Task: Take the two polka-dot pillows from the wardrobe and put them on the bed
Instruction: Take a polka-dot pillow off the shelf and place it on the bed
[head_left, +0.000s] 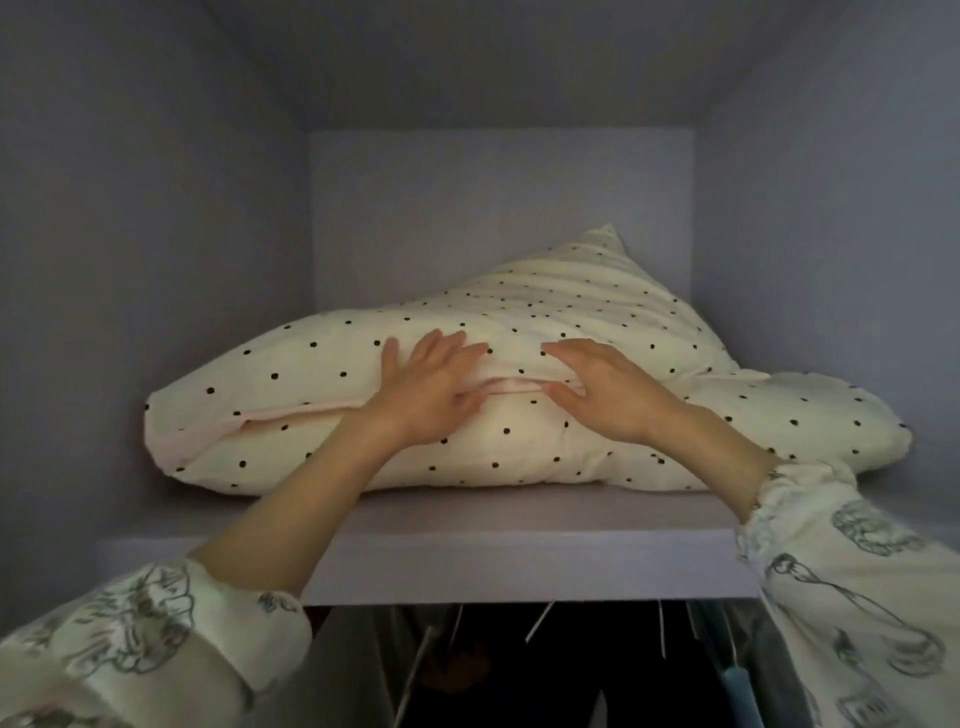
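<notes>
Two cream pillows with black dots lie stacked on the wardrobe's top shelf (467, 551). The upper pillow (571, 306) rises to a point at the back right. The lower pillow (322, 447) spreads across the shelf, with a pink seam along its front. My left hand (431, 384) rests on the front of the stack at that seam, fingers spread, thumb at the gap between the pillows. My right hand (602, 389) reaches in beside it with fingers straight, over the upper pillow's front edge. Neither hand has curled round the fabric.
The shelf compartment has grey side walls (156, 260), a back panel and a low ceiling close around the pillows. Below the shelf, clothes on hangers (540, 623) hang in the dark.
</notes>
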